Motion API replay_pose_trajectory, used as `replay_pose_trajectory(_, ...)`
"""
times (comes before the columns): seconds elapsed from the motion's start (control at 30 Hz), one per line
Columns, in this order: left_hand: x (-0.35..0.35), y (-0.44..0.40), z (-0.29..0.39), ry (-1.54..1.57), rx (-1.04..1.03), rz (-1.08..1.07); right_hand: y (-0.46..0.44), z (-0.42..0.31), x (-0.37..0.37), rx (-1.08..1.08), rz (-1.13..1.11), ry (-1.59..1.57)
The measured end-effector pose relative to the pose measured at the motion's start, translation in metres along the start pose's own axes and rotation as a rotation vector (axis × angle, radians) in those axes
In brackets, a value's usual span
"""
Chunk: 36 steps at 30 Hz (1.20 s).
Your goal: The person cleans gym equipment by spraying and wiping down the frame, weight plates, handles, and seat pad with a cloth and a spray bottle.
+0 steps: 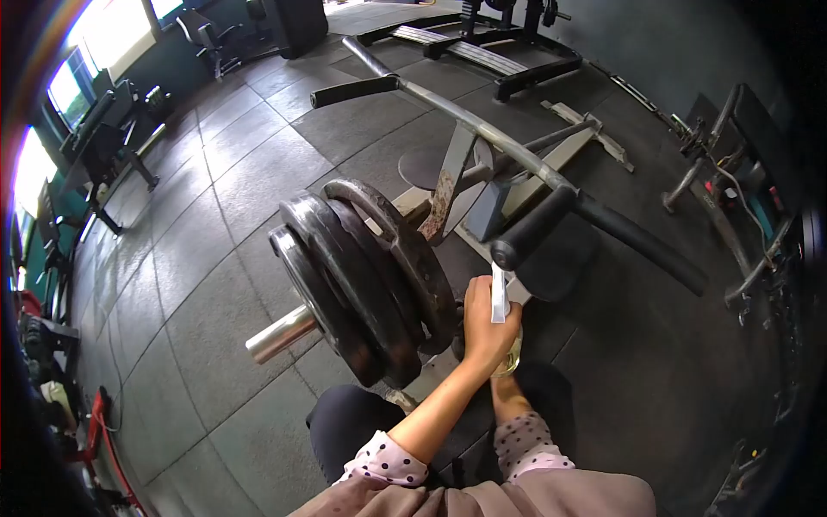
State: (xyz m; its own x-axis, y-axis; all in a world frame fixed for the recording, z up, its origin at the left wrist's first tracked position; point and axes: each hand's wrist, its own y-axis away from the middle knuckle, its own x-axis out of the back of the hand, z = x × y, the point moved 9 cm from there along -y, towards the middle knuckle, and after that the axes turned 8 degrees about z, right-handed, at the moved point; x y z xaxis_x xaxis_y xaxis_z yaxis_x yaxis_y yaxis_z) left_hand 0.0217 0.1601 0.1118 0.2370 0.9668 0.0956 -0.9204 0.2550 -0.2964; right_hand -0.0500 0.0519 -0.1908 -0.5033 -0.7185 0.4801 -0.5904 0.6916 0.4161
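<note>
My left hand (489, 326) is closed around the top of what looks like a spray bottle, whose white head (499, 297) points away from me. Below that hand shows a bit of the clear bottle (512, 355) with yellowish liquid. My right hand is mostly hidden behind the left hand and bottle; only the wrist (510, 398) shows, so its fingers cannot be seen. Just beyond the white head is the black grip (525, 231) of a rowing machine's handlebar. Black weight plates (366, 280) sit on its metal sleeve (280, 334), left of my left hand.
The machine's long bar (482, 129) runs across the view, with another black grip (355, 90) at its far side. A round pad (422, 171) is beneath it. Benches (95, 146) line the left, more equipment (724, 189) the right. Dark rubber tiles (198, 319) cover the floor.
</note>
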Motion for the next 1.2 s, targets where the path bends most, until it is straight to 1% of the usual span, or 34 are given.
replay_pose_trajectory(0.1, 0.004, -0.003, -0.007, 0.018, -0.075, 0.103, -0.005, -0.005, 0.045, -0.179, -0.044, -0.249)
replay_pose_trajectory(0.13, 0.004, -0.004, -0.009, 0.014, -0.073, 0.098, -0.003, -0.010, 0.069, -0.194, -0.008, -0.338)
replay_pose_trajectory(0.17, 0.006, -0.007, -0.010, 0.024, -0.073, 0.107, 0.001, -0.017, 0.095, -0.170, 0.047, -0.422)
replay_pose_trajectory(0.23, 0.010, -0.015, -0.012, 0.043, -0.070, 0.136, 0.029, -0.049, 0.155, 0.003, 0.249, -0.625)
replay_pose_trajectory(0.27, 0.010, -0.020, -0.014, 0.061, -0.018, 0.094, 0.029, -0.048, 0.167, 0.017, 0.175, -0.798)
replay_pose_trajectory(0.3, 0.011, -0.022, -0.012, 0.056, -0.043, 0.102, 0.026, -0.049, 0.178, 0.029, 0.091, -0.970)
replay_pose_trajectory(0.37, 0.009, -0.022, -0.013, 0.029, -0.085, 0.113, 0.023, -0.068, 0.196, 0.128, 0.038, -1.127)
replay_pose_trajectory(0.4, 0.011, -0.025, -0.016, 0.051, -0.076, 0.162, 0.019, -0.074, 0.203, 0.204, -0.004, -1.208)
replay_pose_trajectory(0.5, 0.005, -0.031, -0.036, 0.035, 0.021, 0.192, -0.008, -0.050, 0.225, 0.268, 0.231, -1.324)
replay_pose_trajectory(0.53, 0.000, -0.030, -0.047, 0.030, 0.082, 0.144, -0.002, -0.055, 0.222, 0.181, 0.377, -1.320)
replay_pose_trajectory(0.6, -0.001, -0.028, -0.043, 0.005, 0.008, 0.115, 0.004, -0.071, 0.220, 0.307, 0.468, -1.177)
replay_pose_trajectory(0.63, 0.000, -0.028, -0.039, -0.008, -0.028, 0.100, 0.004, -0.076, 0.212, 0.307, 0.443, -1.197)
replay_pose_trajectory(0.7, 0.001, -0.030, -0.037, -0.033, -0.024, 0.097, 0.006, -0.088, 0.196, 0.303, 0.393, -1.238)
replay_pose_trajectory(0.73, 0.001, -0.031, -0.036, -0.053, -0.028, 0.100, 0.003, -0.090, 0.189, 0.313, 0.286, -1.246)
replay_pose_trajectory(0.8, 0.000, -0.031, -0.036, -0.075, -0.046, 0.100, 0.004, -0.095, 0.194, 0.459, 0.370, -0.967)
replay_pose_trajectory(0.87, -0.002, -0.030, -0.036, -0.082, -0.070, 0.088, 0.014, -0.108, 0.199, 0.684, 0.713, -0.358)
replay_pose_trajectory(0.93, -0.002, -0.030, -0.029, -0.066, -0.077, 0.051, 0.048, -0.189, 0.191, 0.264, 0.808, -0.178)
replay_pose_trajectory(1.0, -0.001, -0.031, -0.021, -0.048, -0.123, 0.043, 0.032, -0.235, 0.164, 0.565, 0.739, -0.115)
replay_pose_trajectory(1.07, -0.001, -0.028, -0.017, -0.018, -0.158, -0.005, 0.015, -0.259, 0.135, 0.866, 0.658, -0.049)
replay_pose_trajectory(1.1, -0.001, -0.026, -0.015, -0.003, -0.176, -0.029, 0.004, -0.267, 0.115, 1.009, 0.769, 0.263)
replay_pose_trajectory(1.13, 0.000, -0.024, -0.014, 0.031, -0.167, -0.051, -0.005, -0.283, 0.090, 1.054, 0.713, 0.424)
replay_pose_trajectory(1.17, 0.001, -0.025, -0.012, 0.055, -0.153, -0.063, -0.019, -0.283, 0.068, 1.068, 0.640, 0.577)
replay_pose_trajectory(1.2, 0.001, -0.025, -0.010, 0.077, -0.139, -0.076, -0.026, -0.284, 0.058, 1.125, 0.653, 0.596)
